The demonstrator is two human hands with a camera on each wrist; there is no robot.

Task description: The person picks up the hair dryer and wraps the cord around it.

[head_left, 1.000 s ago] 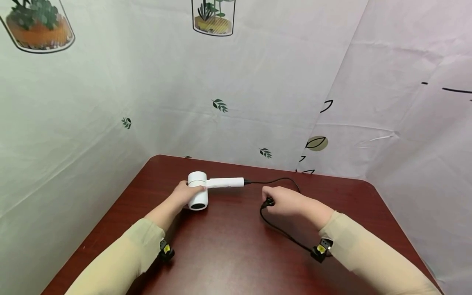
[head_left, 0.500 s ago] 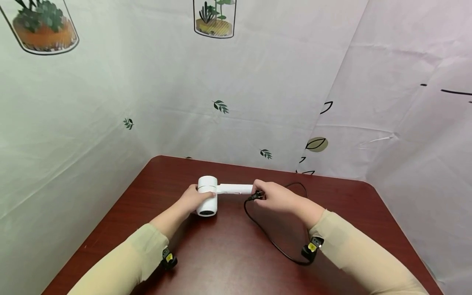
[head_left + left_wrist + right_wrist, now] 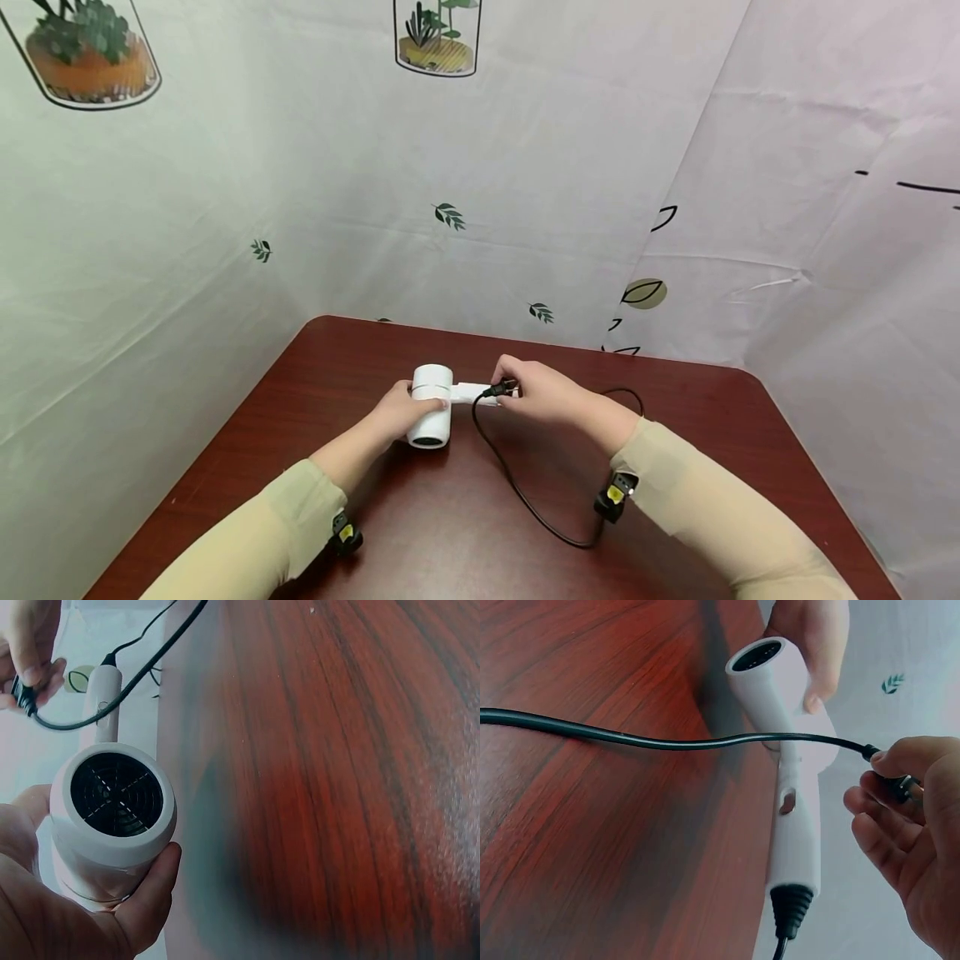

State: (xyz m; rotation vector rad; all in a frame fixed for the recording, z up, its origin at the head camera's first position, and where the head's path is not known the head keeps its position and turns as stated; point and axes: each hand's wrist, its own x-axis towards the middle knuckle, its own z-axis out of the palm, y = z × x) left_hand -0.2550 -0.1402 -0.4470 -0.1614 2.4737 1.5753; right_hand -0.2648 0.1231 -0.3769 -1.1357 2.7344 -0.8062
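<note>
A white hair dryer [image 3: 432,417] is held by its barrel in my left hand [image 3: 397,414], its handle pointing right. In the left wrist view the dark round grille [image 3: 117,795] faces the camera, with fingers and thumb on both sides of the barrel. My right hand [image 3: 543,392] pinches the black plug [image 3: 498,388] of the power cord beside the handle, partly covering it in the head view. From the plug, the black cord [image 3: 667,742] passes across the dryer in the right wrist view. A ribbed black sleeve [image 3: 791,906] joins the cord to the handle end.
The dark red-brown wooden table [image 3: 442,525] lies beneath both hands. White cloth [image 3: 487,167] printed with leaves and plant jars hangs behind and at the sides. A cord loop sags toward the table's front, near the right wrist camera [image 3: 613,493].
My left hand has brought the hair dryer a little right and nearer. My right hand has moved left with the plug, from well right of the dryer to beside its handle.
</note>
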